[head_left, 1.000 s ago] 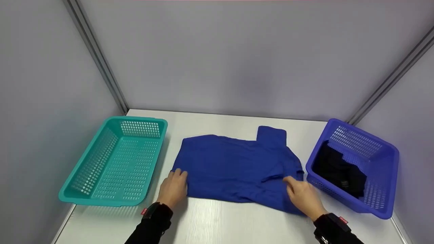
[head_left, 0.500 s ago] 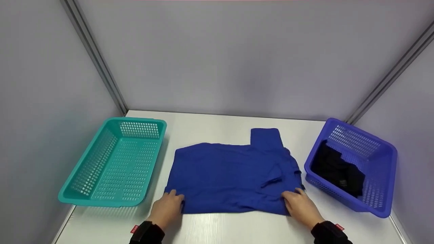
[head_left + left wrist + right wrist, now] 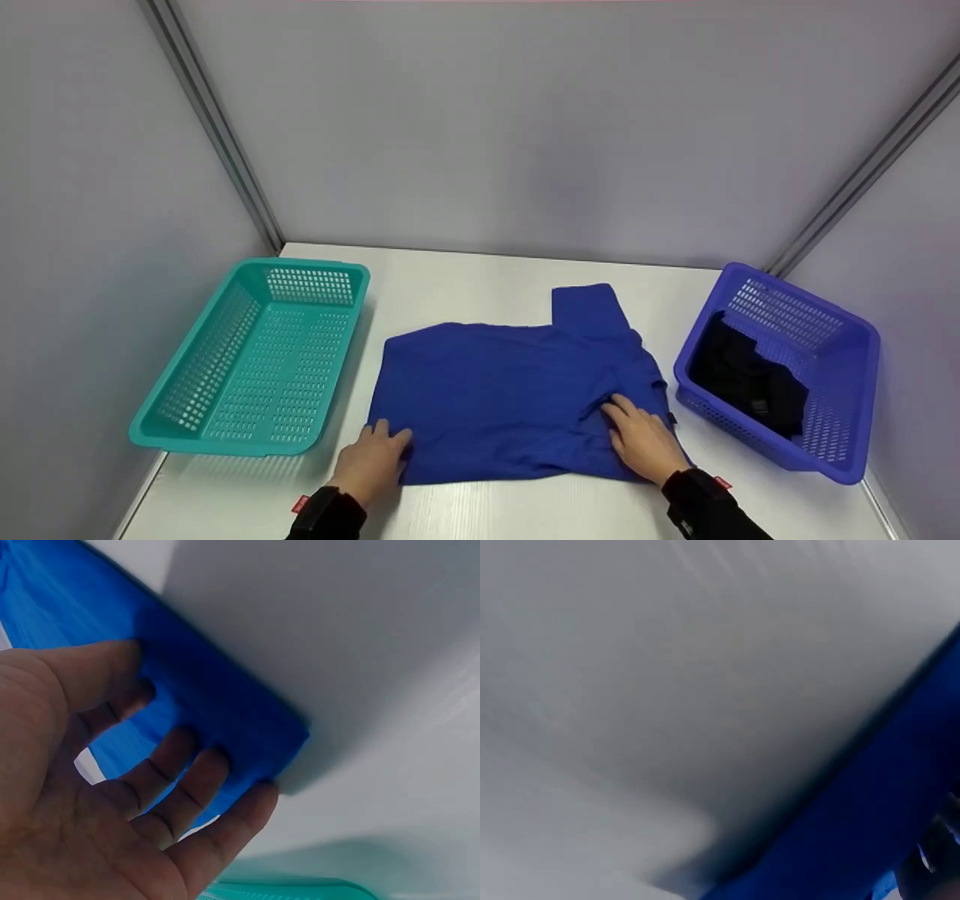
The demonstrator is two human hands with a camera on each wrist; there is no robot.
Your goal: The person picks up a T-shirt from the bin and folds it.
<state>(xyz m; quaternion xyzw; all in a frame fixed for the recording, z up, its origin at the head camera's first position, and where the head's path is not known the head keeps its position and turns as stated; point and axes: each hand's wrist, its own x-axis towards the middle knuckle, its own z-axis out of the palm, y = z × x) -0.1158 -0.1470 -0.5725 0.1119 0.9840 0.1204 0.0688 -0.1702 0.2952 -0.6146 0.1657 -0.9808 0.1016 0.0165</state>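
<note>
A blue short-sleeved shirt (image 3: 480, 397) lies folded over on the white table, its sleeve pointing away at the far right. My left hand (image 3: 371, 461) rests on its near left corner. In the left wrist view, the fingertips of that left hand (image 3: 112, 772) touch the cloth, spread and slightly bent. Farther right, my right hand (image 3: 645, 442) lies over the near right part of the shirt, fingertips at a raised crease. The right wrist view shows mostly tabletop and the edge of the shirt (image 3: 847, 832), with the right hand's fingers dark at the corner.
A teal plastic basket (image 3: 341, 390) stands on the left with nothing in it. On the right is a purple-blue basket (image 3: 862, 405) holding a crumpled black cloth (image 3: 757, 382). Grey panels (image 3: 487, 135) enclose the table (image 3: 457, 517) at the back and sides.
The shirt has slid toward me and slightly left, with both hands drawing back along with it. Since then my right hand has moved from the near edge up to the crease.
</note>
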